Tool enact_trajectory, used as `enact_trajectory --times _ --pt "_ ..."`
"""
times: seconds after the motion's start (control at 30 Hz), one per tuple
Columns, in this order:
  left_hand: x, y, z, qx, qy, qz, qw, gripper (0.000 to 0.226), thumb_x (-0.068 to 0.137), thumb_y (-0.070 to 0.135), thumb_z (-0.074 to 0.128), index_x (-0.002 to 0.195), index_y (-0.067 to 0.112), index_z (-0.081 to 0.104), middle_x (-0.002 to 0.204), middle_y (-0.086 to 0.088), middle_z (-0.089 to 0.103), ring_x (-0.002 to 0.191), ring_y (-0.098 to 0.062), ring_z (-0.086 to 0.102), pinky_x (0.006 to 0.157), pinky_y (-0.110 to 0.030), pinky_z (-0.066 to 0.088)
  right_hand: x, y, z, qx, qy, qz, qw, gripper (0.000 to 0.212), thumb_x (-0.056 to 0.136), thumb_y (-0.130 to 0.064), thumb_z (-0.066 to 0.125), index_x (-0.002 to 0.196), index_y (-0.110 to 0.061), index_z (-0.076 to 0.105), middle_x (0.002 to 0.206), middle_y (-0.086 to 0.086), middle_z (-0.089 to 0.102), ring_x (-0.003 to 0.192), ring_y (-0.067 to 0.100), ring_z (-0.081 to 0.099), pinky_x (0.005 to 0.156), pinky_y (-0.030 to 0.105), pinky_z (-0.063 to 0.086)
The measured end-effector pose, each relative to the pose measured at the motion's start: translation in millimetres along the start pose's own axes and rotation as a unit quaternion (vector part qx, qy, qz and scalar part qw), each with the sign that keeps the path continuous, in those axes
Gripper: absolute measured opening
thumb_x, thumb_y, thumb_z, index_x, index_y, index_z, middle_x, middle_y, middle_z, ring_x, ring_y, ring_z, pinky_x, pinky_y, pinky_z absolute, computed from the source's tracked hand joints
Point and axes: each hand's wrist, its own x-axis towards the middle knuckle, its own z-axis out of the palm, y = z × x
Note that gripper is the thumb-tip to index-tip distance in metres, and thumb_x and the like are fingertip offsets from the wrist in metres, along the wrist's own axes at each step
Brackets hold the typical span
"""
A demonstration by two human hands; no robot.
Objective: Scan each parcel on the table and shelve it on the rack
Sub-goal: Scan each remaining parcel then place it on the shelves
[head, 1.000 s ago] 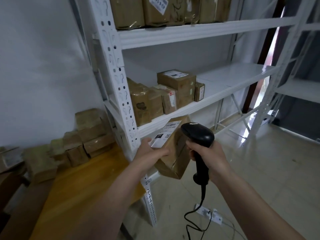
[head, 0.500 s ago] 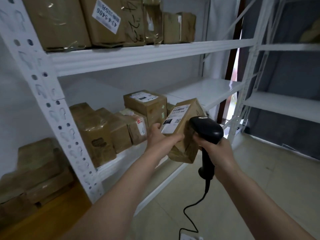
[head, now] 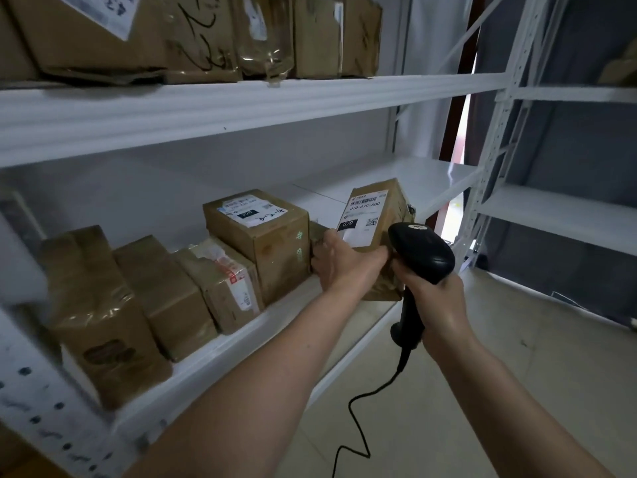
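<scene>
1. Two bare forearms reach in from the lower edge toward the white metal rack (head: 241,108).
2. Right hand (head: 437,298) is clenched around the handle of a black corded handheld barcode scanner (head: 422,257); its head sits just beside the held parcel, and its black cable (head: 362,408) trails down toward the beige tiled floor (head: 517,391).
3. Left hand (head: 344,260) grasps a brown taped cardboard parcel with a white shipping label (head: 372,215) by its lower left edge, thumb across the label face. The parcel is tilted, raised at the front edge of the middle shelf (head: 396,177), just right of the shelved boxes; whether it touches the shelf cannot be told.
4. Four brown cardboard boxes stand in a row on that shelf: a labelled upright box (head: 256,236) nearest the left hand, then a tape-wrapped box (head: 224,281), a plain box (head: 162,291), and a glossy-taped box (head: 100,315) furthest left.
5. Upper shelf carries a row of brown parcels (head: 206,32) packed side by side.
6. Second white rack (head: 558,212) stands to the right, before a grey wall.
</scene>
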Motion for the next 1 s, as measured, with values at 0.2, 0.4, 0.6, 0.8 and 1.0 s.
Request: enact_trajectory --times 0.2,0.4,0.6,0.8,1.0 --pt "43 10 35 0.100 -0.029 0.053 0.993 0.084 0.080 0.061 0.059 0.148 0.030 0.020 0.134 -0.003 0.029 0.130 -0.026 0.031 0.097 -0.040 0.038 80 6 -10 0.011 -0.038 0.001 0.999 0.022 0.082 -0.017 0.075 0.096 -0.032 0.067 0.084 -0.010 0.074 0.082 0.006 0.071 0.078 0.031 0.055" --pt "84 24 69 0.202 0.013 0.105 0.974 0.076 0.090 0.053 0.053 0.152 0.024 0.019 0.142 -0.007 0.032 0.135 -0.025 0.026 0.106 -0.040 0.032 173 17 -17 0.032 -0.068 0.055 0.996 0.027 0.079 -0.020 0.079 0.103 -0.023 0.068 0.103 0.007 0.073 0.100 0.026 0.069 0.093 0.048 0.053" --pt "117 13 69 0.267 0.090 0.089 0.955 0.069 0.095 0.038 0.055 0.153 0.020 0.023 0.144 -0.009 0.042 0.133 -0.026 0.037 0.109 -0.038 0.033 230 42 7 0.040 -0.125 0.127 0.983 0.016 0.078 -0.021 0.079 0.091 -0.021 0.070 0.092 0.005 0.076 0.092 0.024 0.072 0.081 0.038 0.056" --pt "123 -7 60 0.305 0.183 0.075 0.932 0.068 0.092 0.036 0.060 0.151 0.020 0.030 0.145 -0.002 0.048 0.134 -0.024 0.038 0.113 -0.043 0.032 248 60 41 0.051 -0.192 0.157 0.967 0.016 0.079 -0.021 0.078 0.090 -0.023 0.067 0.075 -0.006 0.074 0.079 0.013 0.071 0.062 0.025 0.053" --pt "124 -18 64 0.311 0.237 0.041 0.919 0.068 0.089 0.034 0.064 0.148 0.018 0.034 0.136 -0.007 0.045 0.128 -0.023 0.036 0.109 -0.036 0.032 251 69 55 0.060 -0.219 0.175 0.958 0.016 0.081 -0.020 0.077 0.094 -0.020 0.067 0.071 -0.007 0.074 0.073 0.010 0.072 0.060 0.024 0.053"
